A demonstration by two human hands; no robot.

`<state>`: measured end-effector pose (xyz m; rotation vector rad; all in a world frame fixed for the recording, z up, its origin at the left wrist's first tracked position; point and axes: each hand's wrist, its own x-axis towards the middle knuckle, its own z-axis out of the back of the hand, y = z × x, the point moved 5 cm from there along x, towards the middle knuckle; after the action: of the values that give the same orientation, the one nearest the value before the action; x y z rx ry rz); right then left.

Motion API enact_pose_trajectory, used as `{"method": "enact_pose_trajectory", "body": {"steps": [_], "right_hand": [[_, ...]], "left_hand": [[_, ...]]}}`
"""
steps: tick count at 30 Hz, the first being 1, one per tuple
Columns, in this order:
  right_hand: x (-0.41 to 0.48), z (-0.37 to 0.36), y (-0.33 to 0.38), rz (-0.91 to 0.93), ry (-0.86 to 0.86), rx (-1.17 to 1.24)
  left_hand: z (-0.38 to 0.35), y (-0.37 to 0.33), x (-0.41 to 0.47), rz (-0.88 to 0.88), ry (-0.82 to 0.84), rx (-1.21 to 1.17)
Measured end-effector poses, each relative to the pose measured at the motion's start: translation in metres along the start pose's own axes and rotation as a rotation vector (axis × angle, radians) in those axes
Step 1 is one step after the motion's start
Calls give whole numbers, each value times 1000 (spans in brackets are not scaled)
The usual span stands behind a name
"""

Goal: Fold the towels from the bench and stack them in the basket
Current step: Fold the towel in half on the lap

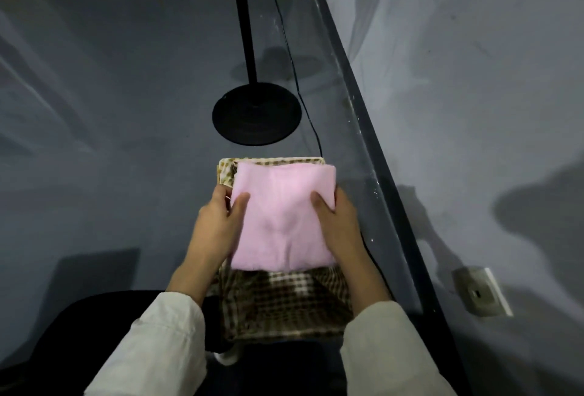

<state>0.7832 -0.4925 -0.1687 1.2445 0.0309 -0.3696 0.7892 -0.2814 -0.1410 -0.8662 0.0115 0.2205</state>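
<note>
A folded pink towel [282, 217] lies over the top of a basket [286, 304] lined with brown-and-cream checked cloth, on the grey floor in front of me. My left hand [216, 225] grips the towel's left edge, thumb on top and fingers hidden underneath. On the right edge, my right hand [336, 221] grips the towel the same way. The towel hides most of the basket's inside; I cannot tell what lies beneath it. The bench is out of view.
A black lamp stand with a round base [256, 114] and its cable [294, 63] stands just beyond the basket. A dark skirting board [379, 158] and grey wall run along the right, with a wall socket [482, 291]. Grey carpet [110, 111] spreads to the left.
</note>
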Motion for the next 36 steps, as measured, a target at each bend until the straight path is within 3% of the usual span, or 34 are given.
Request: {"method": "enact_pose_trajectory", "body": {"steps": [11,24,30,36], "right_hand": [[45,-20,-21,-54,32,-100],[43,-28,-8,163,42,-440],[23,-58,23,307,98,-469],[-20,-121,76,482,226,-405]], "left_hand": [[-30,18,42,24,40,98],[-36,13,50,-157,66,486],[2,12,36,-179,62,501],[95,40,1,-79,-36,557]]}}
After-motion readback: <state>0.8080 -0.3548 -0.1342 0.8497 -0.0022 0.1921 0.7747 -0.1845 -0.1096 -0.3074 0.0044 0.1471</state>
